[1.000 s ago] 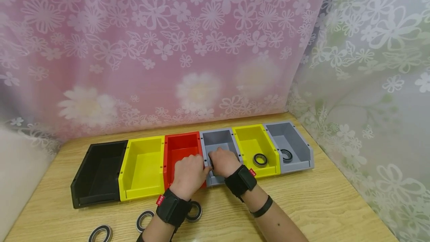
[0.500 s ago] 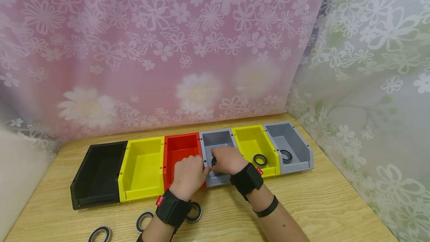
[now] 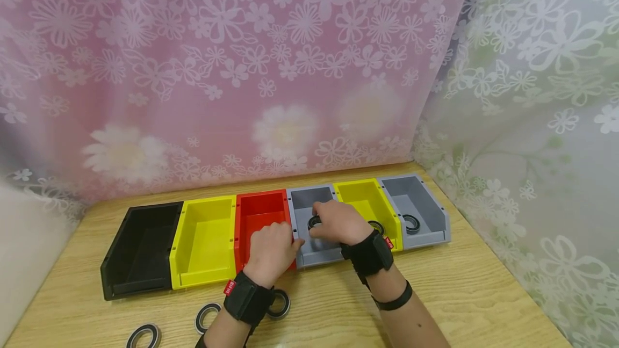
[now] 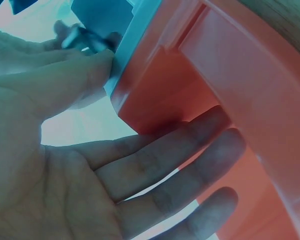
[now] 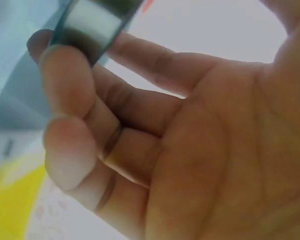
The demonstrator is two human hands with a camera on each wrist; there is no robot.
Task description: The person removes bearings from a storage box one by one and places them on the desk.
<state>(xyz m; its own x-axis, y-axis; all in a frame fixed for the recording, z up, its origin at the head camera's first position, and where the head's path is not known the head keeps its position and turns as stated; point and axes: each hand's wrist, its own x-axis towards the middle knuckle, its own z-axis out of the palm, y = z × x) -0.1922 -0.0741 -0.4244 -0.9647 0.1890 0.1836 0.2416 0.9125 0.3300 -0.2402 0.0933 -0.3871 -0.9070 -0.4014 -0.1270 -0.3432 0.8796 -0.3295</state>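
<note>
My right hand (image 3: 340, 223) is over the middle grey bin (image 3: 309, 200) and pinches a ball bearing (image 3: 314, 222) with a black seal at its fingertips. In the right wrist view the bearing's shiny steel rim (image 5: 92, 25) shows between the fingers, the other fingers curled below it. My left hand (image 3: 272, 251) is at the front of the red bin (image 3: 263, 205). Its fingers (image 4: 165, 175) lie loosely extended against the red plastic in the left wrist view, while the thumb is right at the edge of the grey bin.
A black bin (image 3: 145, 246) and a yellow bin (image 3: 208, 240) stand left in the row. To the right, another yellow bin (image 3: 362, 200) and a grey bin (image 3: 416, 197) each hold one bearing. Three bearings lie on the wooden table (image 3: 464, 294) in front, one partly behind the left wrist.
My right hand has drawn slightly up and to the right, and the bearing at its fingertips has come more into view. The left hand has stayed in place.
</note>
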